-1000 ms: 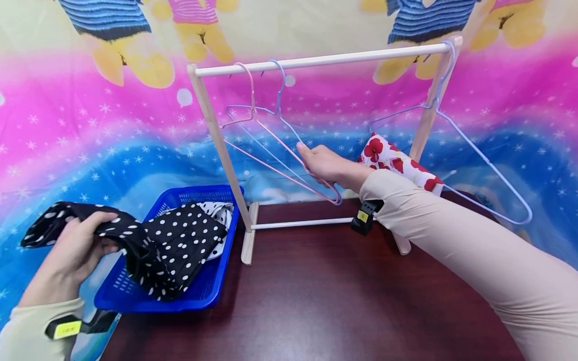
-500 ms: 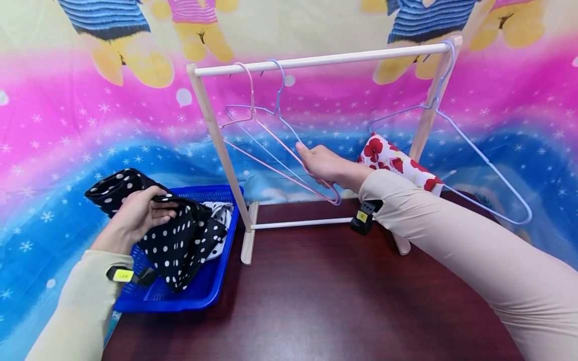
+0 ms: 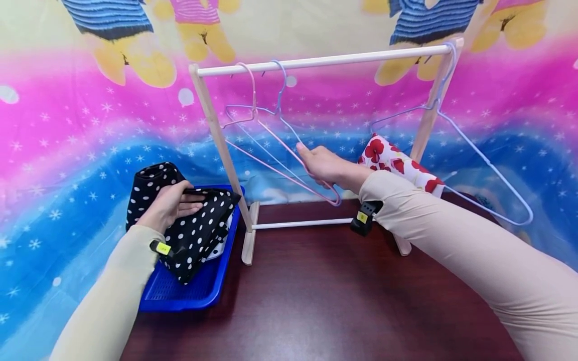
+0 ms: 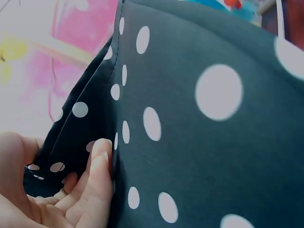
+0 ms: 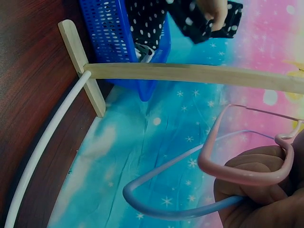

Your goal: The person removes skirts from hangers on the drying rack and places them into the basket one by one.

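Note:
My left hand holds a folded black cloth with white polka dots over the blue basket. In the left wrist view its thumb and fingers lie on either side of a cloth edge. My right hand grips the right ends of a pink hanger and a blue hanger, both hooked over the rack's top bar. The right wrist view shows the fingers inside the pink hanger's end, with the blue hanger's end beside it.
A second blue hanger hangs at the rack's right end, with a white cloth with red flowers over its lower bar. Beneath the black cloth, a white dotted cloth lies in the basket. The rack stands on a dark wooden table.
My left hand has carried the black polka-dot cloth right, toward the rack, and its near end now hangs higher over the basket. The right hand and the hangers stay in place.

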`<state>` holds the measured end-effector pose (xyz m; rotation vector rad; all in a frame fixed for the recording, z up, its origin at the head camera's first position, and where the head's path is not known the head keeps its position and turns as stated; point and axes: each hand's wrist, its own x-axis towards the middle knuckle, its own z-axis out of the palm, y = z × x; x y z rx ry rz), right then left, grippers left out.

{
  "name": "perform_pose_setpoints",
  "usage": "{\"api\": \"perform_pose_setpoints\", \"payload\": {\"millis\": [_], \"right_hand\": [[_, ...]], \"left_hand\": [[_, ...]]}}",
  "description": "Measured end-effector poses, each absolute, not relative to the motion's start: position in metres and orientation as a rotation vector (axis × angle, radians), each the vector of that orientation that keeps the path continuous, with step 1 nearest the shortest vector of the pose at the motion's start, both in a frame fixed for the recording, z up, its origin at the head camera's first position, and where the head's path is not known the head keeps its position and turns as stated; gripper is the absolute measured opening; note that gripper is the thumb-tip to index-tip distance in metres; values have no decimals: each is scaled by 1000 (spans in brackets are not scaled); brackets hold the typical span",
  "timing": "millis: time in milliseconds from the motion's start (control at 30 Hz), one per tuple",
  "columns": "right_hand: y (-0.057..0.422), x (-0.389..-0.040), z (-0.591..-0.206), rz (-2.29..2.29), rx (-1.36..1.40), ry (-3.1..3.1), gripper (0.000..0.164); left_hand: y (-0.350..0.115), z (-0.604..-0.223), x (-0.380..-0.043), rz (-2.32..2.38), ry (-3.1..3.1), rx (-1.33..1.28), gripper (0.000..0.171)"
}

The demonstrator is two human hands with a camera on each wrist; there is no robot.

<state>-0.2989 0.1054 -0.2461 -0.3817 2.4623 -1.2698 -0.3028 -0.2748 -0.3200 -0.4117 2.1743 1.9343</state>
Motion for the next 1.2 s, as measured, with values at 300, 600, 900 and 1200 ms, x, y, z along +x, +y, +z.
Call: {"api": "perform_pose_setpoints", "payload": {"millis": [300, 600, 900, 1200], "right_hand": [[107, -298, -246, -1258, -379, 2470, 66], [105, -300, -247, -1260, -376, 2475, 66], [103, -300, -249, -1271, -367, 2440, 67], [99, -296, -247, -1265, -391, 2434, 67]], "left_hand": [[-280, -340, -323, 2011, 2186, -662, 53], [-283, -355, -327, 1965, 2203, -750, 54], [-279, -373, -333, 1832, 2246, -807, 60], [-280, -380, -332, 1757, 2255, -762, 66]]}}
